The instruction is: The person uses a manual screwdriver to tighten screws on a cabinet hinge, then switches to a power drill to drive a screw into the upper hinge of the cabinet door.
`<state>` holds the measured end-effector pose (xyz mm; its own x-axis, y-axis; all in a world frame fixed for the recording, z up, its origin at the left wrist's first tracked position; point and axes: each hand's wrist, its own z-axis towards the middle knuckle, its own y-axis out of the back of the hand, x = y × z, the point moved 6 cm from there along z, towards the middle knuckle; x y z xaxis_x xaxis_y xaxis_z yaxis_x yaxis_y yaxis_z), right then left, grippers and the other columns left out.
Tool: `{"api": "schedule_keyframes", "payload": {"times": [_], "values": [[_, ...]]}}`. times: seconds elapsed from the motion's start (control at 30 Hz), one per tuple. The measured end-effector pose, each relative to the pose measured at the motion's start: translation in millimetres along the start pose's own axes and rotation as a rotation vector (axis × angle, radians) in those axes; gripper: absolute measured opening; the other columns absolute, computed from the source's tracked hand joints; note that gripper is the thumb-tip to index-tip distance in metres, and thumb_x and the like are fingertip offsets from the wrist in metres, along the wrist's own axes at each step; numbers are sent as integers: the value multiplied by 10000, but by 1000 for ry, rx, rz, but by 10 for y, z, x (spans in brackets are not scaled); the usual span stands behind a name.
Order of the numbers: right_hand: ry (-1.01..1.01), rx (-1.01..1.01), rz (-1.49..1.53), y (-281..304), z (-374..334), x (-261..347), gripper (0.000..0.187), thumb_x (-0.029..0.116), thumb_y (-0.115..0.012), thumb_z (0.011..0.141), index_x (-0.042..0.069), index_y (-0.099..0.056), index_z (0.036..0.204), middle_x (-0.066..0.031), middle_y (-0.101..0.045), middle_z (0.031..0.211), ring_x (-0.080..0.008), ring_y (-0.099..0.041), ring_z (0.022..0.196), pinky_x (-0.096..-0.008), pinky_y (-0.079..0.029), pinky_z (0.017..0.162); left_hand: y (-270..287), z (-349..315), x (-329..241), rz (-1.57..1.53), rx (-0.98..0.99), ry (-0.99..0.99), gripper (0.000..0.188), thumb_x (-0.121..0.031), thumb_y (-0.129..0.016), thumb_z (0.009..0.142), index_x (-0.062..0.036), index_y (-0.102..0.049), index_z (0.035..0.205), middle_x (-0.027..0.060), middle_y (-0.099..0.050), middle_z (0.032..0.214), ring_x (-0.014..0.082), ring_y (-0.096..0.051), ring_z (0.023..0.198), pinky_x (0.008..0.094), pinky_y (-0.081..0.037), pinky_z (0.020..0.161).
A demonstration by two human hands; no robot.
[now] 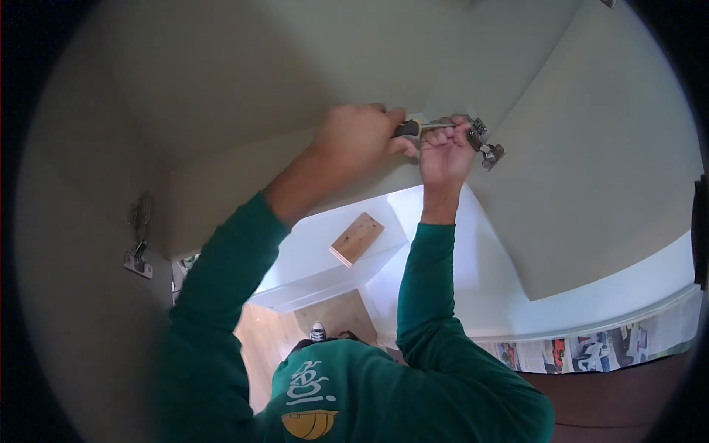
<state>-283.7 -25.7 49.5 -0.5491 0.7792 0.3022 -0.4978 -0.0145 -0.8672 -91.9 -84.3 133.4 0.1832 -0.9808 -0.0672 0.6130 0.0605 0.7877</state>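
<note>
My left hand (354,140) is wrapped around the dark handle of a screwdriver (408,129) with a yellow collar. The metal shaft points right, toward a metal cabinet hinge (484,144) on the pale panel. My right hand (447,155) is closed at that hinge, fingers curled with the thumb against its arm. The screwdriver's tip is hidden behind the right fingers, so I cannot tell whether it sits in a screw. One part of the hinge lies against the panel, and its other end sticks out to the right.
A second metal hinge (139,255) sits on the left side panel. Below my arms, a wooden block (357,238) lies on a white surface (295,269). A curved white edge with printed paper (591,351) runs along the lower right. Wooden floor (258,332) shows beneath.
</note>
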Motion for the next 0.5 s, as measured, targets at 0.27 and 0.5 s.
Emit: {"api": "schedule_keyframes", "payload": {"times": [0.27, 0.5], "values": [[-317, 128, -704, -719, -650, -880, 307, 314, -582, 1044, 13, -636, 1016, -6, -543, 794, -116, -532, 678, -255, -440, 610, 370, -974, 262, -505, -61, 483, 503, -425, -784, 889, -77, -641, 1222, 143, -720, 1000, 257, -707, 848, 372, -546, 770], [-313, 117, -821, -741, -439, -1196, 242, 219, -574, 1011, -10, -632, 958, -50, -575, 827, -142, -544, 674, -267, -459, 638, 266, -1361, 566, -600, -184, 659, 492, -256, -797, 901, -89, -608, 1323, 97, -705, 1017, 174, -681, 861, 311, -543, 768]]}}
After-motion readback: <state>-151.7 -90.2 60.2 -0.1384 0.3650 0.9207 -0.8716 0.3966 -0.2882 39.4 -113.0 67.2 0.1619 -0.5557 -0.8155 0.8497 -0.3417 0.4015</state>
